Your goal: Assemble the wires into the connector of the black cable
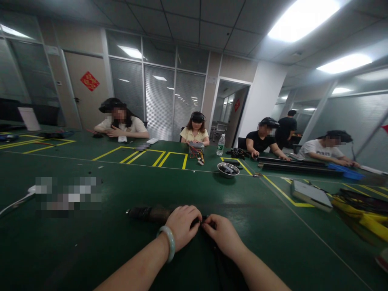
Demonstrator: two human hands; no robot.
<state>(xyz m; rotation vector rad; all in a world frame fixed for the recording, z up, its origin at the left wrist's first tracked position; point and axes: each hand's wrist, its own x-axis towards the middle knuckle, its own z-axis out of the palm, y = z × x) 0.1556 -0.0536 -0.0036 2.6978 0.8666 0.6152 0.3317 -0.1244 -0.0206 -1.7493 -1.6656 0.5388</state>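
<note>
On the wide green tabletop, a long black-and-brown cylindrical tool lies on its side, one end beneath the left hand. Being round, it could roll if that hand lifts; how firmly its fingers close, I cannot tell. The right hand is just beside it, thumb and fingertip pinched together; what sits between them is hidden, so a small piece might slip unnoticed. The hands themselves block the view where they meet.

Farther off, long black bars lie at the far right, with a yellow-and-black soft-looking bundle nearer and a flat grey box beside it. Beyond the hands stand a clear plastic bottle with a green label and a round shiny metal bowl of dark pieces, both well apart from the tool.
</note>
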